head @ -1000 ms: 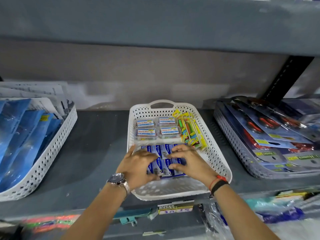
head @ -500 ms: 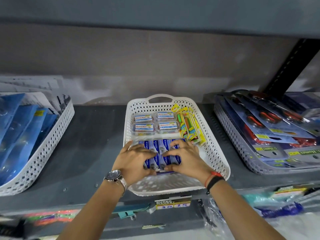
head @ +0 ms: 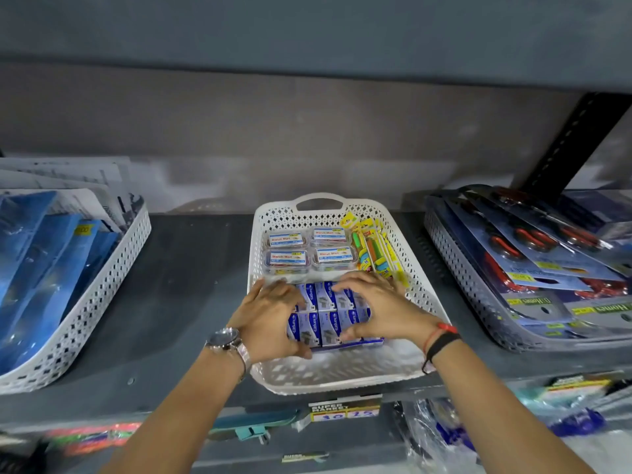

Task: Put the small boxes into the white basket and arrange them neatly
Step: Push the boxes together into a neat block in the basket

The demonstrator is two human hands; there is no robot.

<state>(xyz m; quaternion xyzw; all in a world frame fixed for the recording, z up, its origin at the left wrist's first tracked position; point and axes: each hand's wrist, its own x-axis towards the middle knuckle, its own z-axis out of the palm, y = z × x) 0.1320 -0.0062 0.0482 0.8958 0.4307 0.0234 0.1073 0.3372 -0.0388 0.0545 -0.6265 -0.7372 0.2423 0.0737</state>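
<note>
Both my hands, left (head: pixel 270 314) and right (head: pixel 379 307), clasp the block of small blue boxes (head: pixel 326 314) inside the white basket (head: pixel 342 374).

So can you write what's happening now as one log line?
stage: arranging | left hand: on blue boxes | right hand: on blue boxes | place: white basket, middle

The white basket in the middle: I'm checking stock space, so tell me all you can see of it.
The white basket is perforated plastic with a handle cutout at its far end, sitting flat on the grey shelf. It holds clear labelled cases at the back, colourful packets on the right, and blue small boxes pressed together by the left hand and right hand. Its near end is bare.
</note>
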